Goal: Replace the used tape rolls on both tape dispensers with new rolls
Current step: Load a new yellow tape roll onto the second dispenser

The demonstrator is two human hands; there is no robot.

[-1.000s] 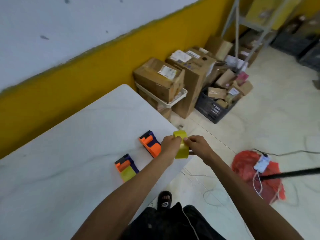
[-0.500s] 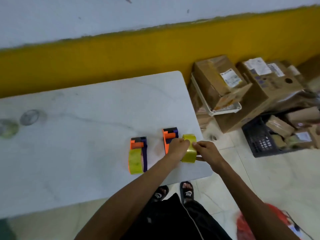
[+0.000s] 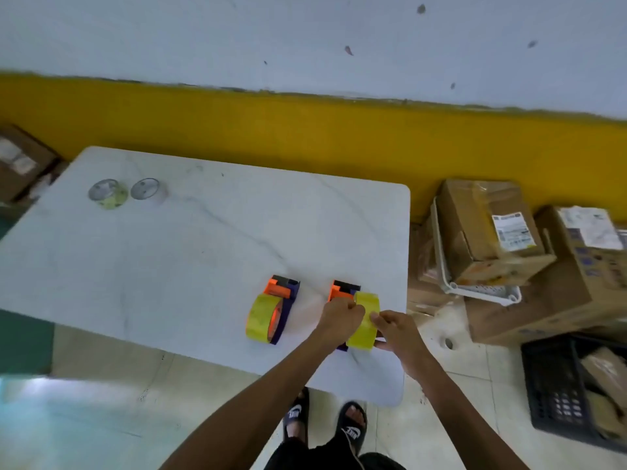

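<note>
Feet: two black slide sandals point(image 3: 324, 420) with white logos stand on the pale tiled floor, just under the near edge of the white marble-patterned tabletop point(image 3: 169, 259).
Right hand point(image 3: 395, 329): its grip is pinched on the right face of the glossy yellow-green tape roll point(image 3: 363, 322), thumb on the smooth outer band.
Left hand point(image 3: 341, 315): its grip is curled closed over the body of the orange and dark-blue plastic tape dispenser point(image 3: 342, 291), pressing against the roll's left side.
Roll in hand: a broad cylinder standing on edge, at the tabletop's near right corner, against that dispenser; whether it is seated on the hub cannot be told.
Second dispenser point(image 3: 283, 298): same orange and blue plastic, angular in shape, just left of the held one and apart from it, lying on the tabletop with a shiny yellow-green tape roll point(image 3: 261, 318) mounted on its orange hub.
Far left of the tabletop: two nearly clear, thin tape rolls point(image 3: 127, 191) lie flat side by side, well apart from the dispensers; their cores show grey.
Right of the tabletop: brown cardboard boxes point(image 3: 509, 239) with white paper labels, a white perforated plastic tray and a black lattice crate on the floor.
Behind the tabletop: a wall painted glossy yellow below, matte white above.
</note>
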